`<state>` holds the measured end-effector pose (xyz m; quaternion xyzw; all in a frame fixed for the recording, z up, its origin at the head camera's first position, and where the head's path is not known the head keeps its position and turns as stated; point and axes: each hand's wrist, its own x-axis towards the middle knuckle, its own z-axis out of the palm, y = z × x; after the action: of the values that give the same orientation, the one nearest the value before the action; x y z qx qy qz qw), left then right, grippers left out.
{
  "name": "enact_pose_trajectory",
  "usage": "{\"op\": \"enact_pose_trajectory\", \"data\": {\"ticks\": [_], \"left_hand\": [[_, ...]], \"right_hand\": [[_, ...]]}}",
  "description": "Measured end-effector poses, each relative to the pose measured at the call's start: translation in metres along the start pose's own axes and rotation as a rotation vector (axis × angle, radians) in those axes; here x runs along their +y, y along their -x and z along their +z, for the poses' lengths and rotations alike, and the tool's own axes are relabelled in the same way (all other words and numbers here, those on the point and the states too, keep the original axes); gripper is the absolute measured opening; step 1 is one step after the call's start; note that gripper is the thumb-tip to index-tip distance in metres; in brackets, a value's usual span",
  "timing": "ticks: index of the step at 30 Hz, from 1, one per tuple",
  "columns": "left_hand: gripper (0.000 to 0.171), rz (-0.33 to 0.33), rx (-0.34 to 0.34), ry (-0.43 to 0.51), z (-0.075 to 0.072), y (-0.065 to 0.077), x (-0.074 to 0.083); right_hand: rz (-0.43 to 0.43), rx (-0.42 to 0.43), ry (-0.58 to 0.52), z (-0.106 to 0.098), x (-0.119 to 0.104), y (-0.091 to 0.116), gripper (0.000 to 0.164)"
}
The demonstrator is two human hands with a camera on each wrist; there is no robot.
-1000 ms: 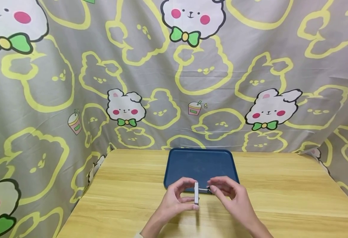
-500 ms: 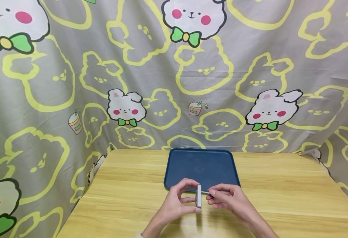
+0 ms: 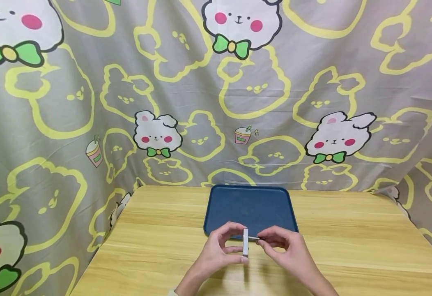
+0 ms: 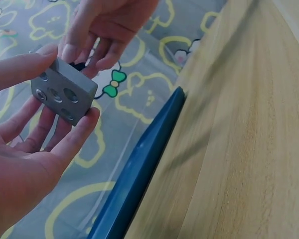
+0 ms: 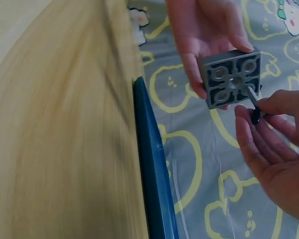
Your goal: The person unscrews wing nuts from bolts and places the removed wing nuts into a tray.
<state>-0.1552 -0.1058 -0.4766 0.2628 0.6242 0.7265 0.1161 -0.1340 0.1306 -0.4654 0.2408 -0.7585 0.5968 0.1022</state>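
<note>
Upright above the table, a square grey metal plate [image 3: 245, 243] is held at its edges by my left hand [image 3: 221, 248], fingers at the top and thumb below. The right wrist view shows the plate's ribbed face, with a ringed hole at each corner and a threaded hole in the middle. My right hand [image 3: 288, 248] pinches the black head of a thin metal bolt [image 5: 252, 96]. Its shank points at that face near the middle hole; whether the tip is inside I cannot tell. In the left wrist view, several round holes mark the plate's smoother face [image 4: 60, 102].
A dark blue tray [image 3: 251, 209] lies on the wooden table [image 3: 157, 230] just beyond both hands. Behind the table and along its sides hangs a grey curtain [image 3: 201, 94] printed with white and yellow cartoon animals.
My right hand first closed its fingers further over the bolt's head, then drew them back and spread them slightly. The plate shifted a little to the right and slightly back.
</note>
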Motion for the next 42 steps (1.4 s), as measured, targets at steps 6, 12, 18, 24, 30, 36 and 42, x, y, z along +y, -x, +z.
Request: {"op": "enact_pose_trajectory", "data": {"ticks": [6,12,18,24,30,36,42], "left_hand": [[0.063,-0.04,0.013,0.019,-0.001,0.0,0.003],[0.063,-0.053,0.007,0.047,-0.001,0.0,0.004],[0.063,-0.054,0.007,0.056,-0.001,-0.001,0.003],[0.061,-0.029,0.004,0.06,-0.001,-0.001,0.003],[0.062,-0.016,0.004,0.039,0.0,-0.001,0.004],[0.062,0.008,-0.007,0.025,0.002,0.0,0.003],[0.062,0.051,-0.04,0.029,0.003,-0.001,0.0]], "right_hand": [[-0.406,0.042,0.229,0.002,0.006,-0.002,0.025],[-0.763,0.108,0.521,0.002,0.007,-0.008,0.022],[-0.852,0.131,0.621,0.002,0.005,-0.009,0.031],[-0.58,0.081,0.436,0.003,0.005,-0.005,0.02],[-0.055,0.051,0.078,0.0,-0.003,-0.001,0.026],[0.42,-0.012,-0.274,-0.01,-0.007,-0.005,0.032],[0.552,-0.122,-0.439,-0.015,-0.003,-0.006,0.033]]}}
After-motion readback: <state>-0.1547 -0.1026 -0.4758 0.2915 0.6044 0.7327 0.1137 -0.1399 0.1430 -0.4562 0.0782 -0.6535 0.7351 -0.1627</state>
